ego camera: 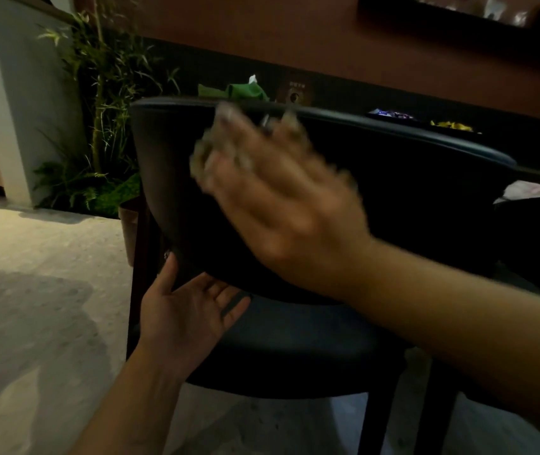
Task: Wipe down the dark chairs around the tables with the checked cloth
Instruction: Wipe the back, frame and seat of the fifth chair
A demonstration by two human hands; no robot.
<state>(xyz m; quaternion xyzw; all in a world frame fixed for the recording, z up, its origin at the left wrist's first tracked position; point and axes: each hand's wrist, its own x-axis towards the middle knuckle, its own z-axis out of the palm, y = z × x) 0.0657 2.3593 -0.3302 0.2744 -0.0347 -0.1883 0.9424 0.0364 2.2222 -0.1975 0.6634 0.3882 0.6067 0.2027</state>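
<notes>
Cloth: the crumpled pale checked cloth [219,149] sits bunched under the fingers of the right hand [281,198], pressed against the outer face of the backrest, near its upper left part. Motion blur hides the check pattern and the cloth's edges.

Chair: the dark padded chair with a curved backrest and dark wooden legs [409,178] faces away from the camera. The backrest's long axis runs left to right, rising slightly to the left, with its top rim just above the cloth.

Right hand: fingers spread over the cloth and bearing on it; blur leaves it unclear whether they are curled round the fabric or merely flat on it.

Left hand: the left hand [189,316] is palm up with fingers straight, their tips tucked under the lower edge of the backrest at its left side; it holds nothing and seems to steady the chair.

Relation that matters: most of the unwiped-looking backrest stretches to the right of the cloth, along the long axis, so I judge a sweep rightward by the right hand suits best, since it is on the cloth and nearer.

Containers: a brown planter [129,224] left of the chair holds green bamboo-like plants [104,93].

Beyond: a green folded cloth [239,90] and some bright wrappers [452,126] show past the top rim, on what I cannot tell.
</notes>
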